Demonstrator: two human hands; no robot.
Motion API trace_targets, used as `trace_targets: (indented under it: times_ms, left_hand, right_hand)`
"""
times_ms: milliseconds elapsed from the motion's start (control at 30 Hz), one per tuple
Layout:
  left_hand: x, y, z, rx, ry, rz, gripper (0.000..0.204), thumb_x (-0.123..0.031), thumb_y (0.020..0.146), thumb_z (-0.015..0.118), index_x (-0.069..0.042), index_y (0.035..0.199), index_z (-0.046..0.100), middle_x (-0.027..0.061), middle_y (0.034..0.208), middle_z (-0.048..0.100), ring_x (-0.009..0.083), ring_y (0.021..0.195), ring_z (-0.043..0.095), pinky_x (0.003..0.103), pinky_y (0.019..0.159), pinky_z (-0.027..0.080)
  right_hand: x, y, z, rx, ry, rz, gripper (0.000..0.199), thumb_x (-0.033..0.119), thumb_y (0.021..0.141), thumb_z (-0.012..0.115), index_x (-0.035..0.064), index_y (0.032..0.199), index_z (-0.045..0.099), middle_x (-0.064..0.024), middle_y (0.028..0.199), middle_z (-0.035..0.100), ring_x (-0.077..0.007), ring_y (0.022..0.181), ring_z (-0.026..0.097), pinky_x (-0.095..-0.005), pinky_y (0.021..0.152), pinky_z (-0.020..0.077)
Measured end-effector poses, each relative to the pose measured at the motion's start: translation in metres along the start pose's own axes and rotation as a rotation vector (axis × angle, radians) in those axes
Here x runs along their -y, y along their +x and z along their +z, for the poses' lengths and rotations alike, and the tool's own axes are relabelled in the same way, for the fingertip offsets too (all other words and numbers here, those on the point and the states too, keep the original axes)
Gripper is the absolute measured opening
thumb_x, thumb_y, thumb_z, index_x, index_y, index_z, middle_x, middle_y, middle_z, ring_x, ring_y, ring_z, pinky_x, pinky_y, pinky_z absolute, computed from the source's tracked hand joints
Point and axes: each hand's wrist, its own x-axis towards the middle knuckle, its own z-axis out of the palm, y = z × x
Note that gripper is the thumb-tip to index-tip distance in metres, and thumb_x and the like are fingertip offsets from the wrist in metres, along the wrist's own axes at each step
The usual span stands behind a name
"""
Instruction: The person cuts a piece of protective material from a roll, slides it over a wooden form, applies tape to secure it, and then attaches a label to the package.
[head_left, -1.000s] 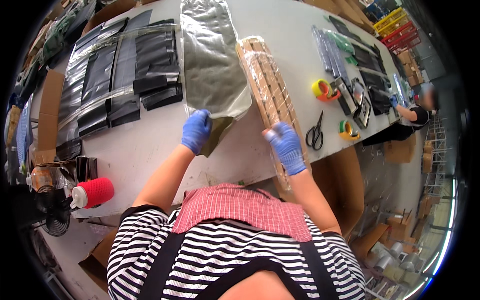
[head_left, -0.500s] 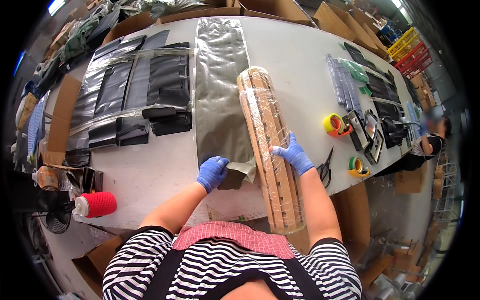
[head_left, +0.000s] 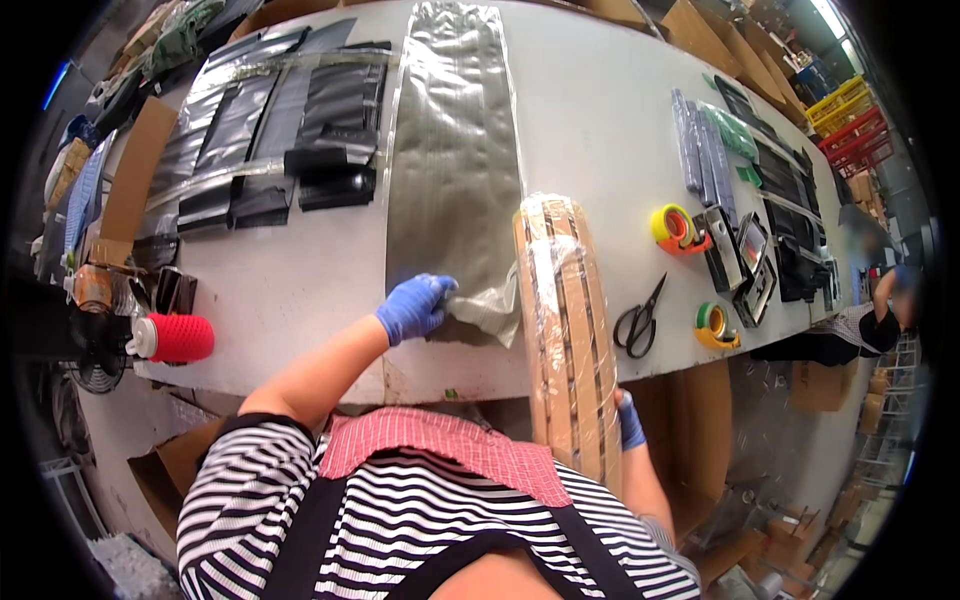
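A long grey-green plastic sleeve (head_left: 455, 190) with shiny clear edges lies lengthwise on the table. My left hand (head_left: 415, 308), in a blue glove, pinches the near end of the sleeve, where its pale lip is lifted and crumpled. To its right is a long bundle of brown cardboard strips (head_left: 572, 340) wrapped in clear film, its far end over the table and its near end beside my body. My right hand (head_left: 631, 420), also blue-gloved, grips the bundle low on its right side. Most of those fingers are hidden behind it.
Black folded plastic sheets (head_left: 240, 130) lie at the left. Scissors (head_left: 640, 318), tape rolls (head_left: 714, 325), a tape dispenser (head_left: 677, 230) and grey rolls (head_left: 702, 155) lie at the right. A red bottle (head_left: 175, 338) stands at the near left edge. A person (head_left: 880, 310) works at far right.
The bundle has come nearer and to the right. My right hand has moved from its top down to its near right side. My left hand still pinches the sleeve's end.
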Motion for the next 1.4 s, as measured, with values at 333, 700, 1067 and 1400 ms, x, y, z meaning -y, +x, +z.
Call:
trace_targets:
  times_ms: [333,700,1067,1400]
  left_hand:
    - [0.004,0.081,0.051,0.215,-0.132,0.231,0.021,-0.024,0.094,0.065,-0.008,0.104,0.075,0.0123,0.095,0.074,0.0289,0.086,0.069,0.038,0.082,0.054]
    - [-0.002,0.105,0.019,0.249,-0.934,-0.521,0.021,-0.015,0.088,0.077,-0.002,0.104,0.074,0.0042,0.093,0.074,0.0130,0.082,0.065,0.032,0.078,0.055]
    - [-0.167,0.077,-0.011,0.074,0.462,0.219,0.013,-0.018,0.091,0.058,-0.008,0.084,0.064,0.0105,0.073,0.066,0.0307,0.072,0.068,0.040,0.072,0.057]
    - [-0.098,0.044,0.022,-0.399,0.065,0.041,0.055,-0.011,0.085,0.057,-0.001,0.138,0.048,0.0232,0.122,0.059,0.0421,0.117,0.054,0.044,0.103,0.046]
  right_hand:
    - [-0.002,-0.097,0.059,0.158,-0.165,0.038,0.120,0.061,0.059,0.089,-0.0018,0.148,0.039,-0.0139,0.138,0.056,-0.0246,0.123,0.057,-0.0371,0.103,0.0469]
    - [-0.031,-0.100,0.047,0.291,-0.089,0.222,0.118,0.052,0.065,0.083,0.0035,0.157,0.026,-0.0178,0.152,0.043,-0.0280,0.138,0.046,-0.0398,0.115,0.0361]
    - [-0.046,-0.113,0.022,0.062,0.139,0.255,0.094,0.043,0.072,0.083,-0.0002,0.145,0.043,-0.0199,0.131,0.061,-0.0297,0.113,0.066,-0.0421,0.094,0.0566]
    - [-0.072,-0.083,-0.016,0.110,0.216,0.211,0.088,0.046,0.075,0.082,0.0016,0.143,0.048,-0.0178,0.127,0.065,-0.0293,0.109,0.067,-0.0417,0.092,0.0573]
